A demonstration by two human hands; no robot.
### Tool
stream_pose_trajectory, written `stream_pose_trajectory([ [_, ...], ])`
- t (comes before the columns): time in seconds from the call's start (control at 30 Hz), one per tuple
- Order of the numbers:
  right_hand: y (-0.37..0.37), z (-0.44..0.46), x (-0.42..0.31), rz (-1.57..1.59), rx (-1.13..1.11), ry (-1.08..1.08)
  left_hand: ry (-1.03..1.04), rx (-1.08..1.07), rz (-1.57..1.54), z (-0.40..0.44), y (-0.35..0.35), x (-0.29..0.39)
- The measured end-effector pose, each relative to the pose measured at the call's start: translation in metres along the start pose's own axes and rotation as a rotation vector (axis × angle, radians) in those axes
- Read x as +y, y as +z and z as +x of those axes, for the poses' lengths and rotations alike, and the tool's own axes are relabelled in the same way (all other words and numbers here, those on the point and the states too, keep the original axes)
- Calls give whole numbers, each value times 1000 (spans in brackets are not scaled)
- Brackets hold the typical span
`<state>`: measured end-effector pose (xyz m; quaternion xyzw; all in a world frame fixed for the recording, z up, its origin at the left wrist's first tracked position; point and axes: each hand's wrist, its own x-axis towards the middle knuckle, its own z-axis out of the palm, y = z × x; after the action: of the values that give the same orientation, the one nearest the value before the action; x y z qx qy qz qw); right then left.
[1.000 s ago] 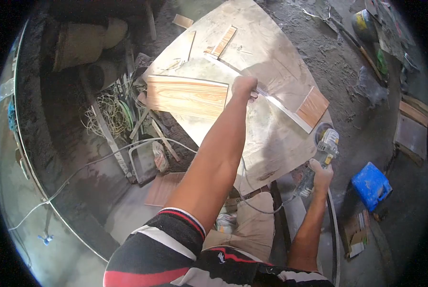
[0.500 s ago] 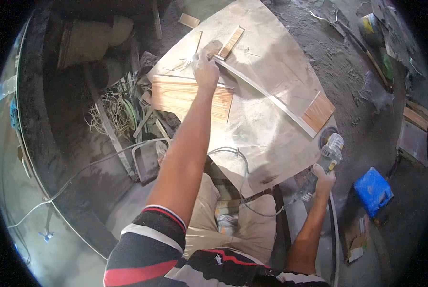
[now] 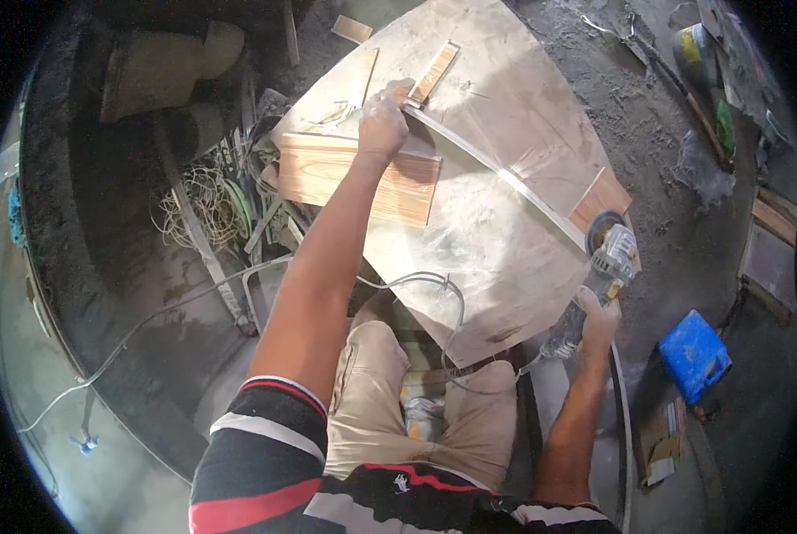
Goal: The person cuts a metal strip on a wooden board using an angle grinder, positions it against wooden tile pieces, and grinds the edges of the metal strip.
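Note:
My right hand [image 3: 598,316] is wrapped round the body of an angle grinder [image 3: 614,258]. Its disc [image 3: 604,229] is at the near end of a long, narrow pale strip [image 3: 505,173], beside a small wood-grain piece [image 3: 601,198]; whether it touches is unclear. At the strip's far end, my left hand [image 3: 383,129] is closed, its fingertips partly hidden, next to a short wood-grain strip [image 3: 434,75]. Under my left forearm lies a wider wood-grain plank [image 3: 323,173]. All these pieces rest on a dusty board [image 3: 478,258].
A grey cable [image 3: 416,278] loops over the board's near edge towards the grinder. Tangled cord [image 3: 198,209] and sticks lie at left. On the right are a blue container [image 3: 695,356] and a cardboard piece [image 3: 663,454]. Dusty ground surrounds the board.
The grinder has moved up and slightly left, bringing its disc from beside the board's corner to the strip's near end. My left hand has stayed almost in place.

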<state>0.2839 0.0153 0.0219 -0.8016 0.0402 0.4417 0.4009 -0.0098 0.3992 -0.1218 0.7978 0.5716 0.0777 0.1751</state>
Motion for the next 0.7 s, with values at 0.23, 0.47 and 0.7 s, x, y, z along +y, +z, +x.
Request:
stream_pose_trajectory([
  [0.23,28,3,-5,-60,-68,-42,212,-12,-192,-48,-11,2],
  [0.47,29,0,0,-78,-83,-78,194,-31,-298,-80,-17,38],
  [0.7,15,-39,-37,-4,-39,28,173,-12,-485,-171,-72,110],
])
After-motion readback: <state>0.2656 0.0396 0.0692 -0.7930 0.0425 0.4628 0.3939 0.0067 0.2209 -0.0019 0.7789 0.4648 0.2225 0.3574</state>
